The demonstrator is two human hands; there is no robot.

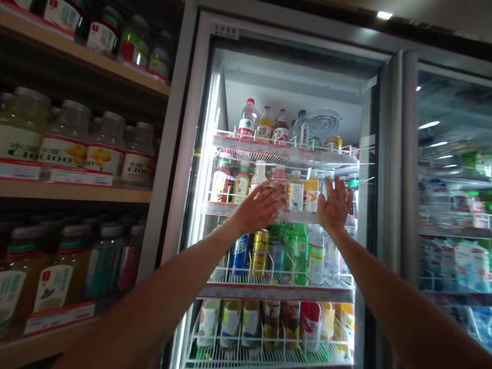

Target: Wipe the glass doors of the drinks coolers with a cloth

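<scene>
Lit drinks fridge (292,87) straight ahead, filling the view beyond both hands. Wooden shelving (77,192) stacked with big jars, left of the left hand. Second cooler (453,205) right of the right hand. Wire shelf (219,207) with a row of bottles (295,189) directly behind the hands; yellow can (260,251) and green bottles (300,251) just below them.

Left hand (259,207): fingers stretched forward, lying over a pale mottled thing (280,197) at the bottle row. It is blurred; cannot tell what it is or whether it is gripped.

Right hand (334,205): palm forward, fingers spread wide, holding nothing, near the left hand and in front of the bottles.
</scene>
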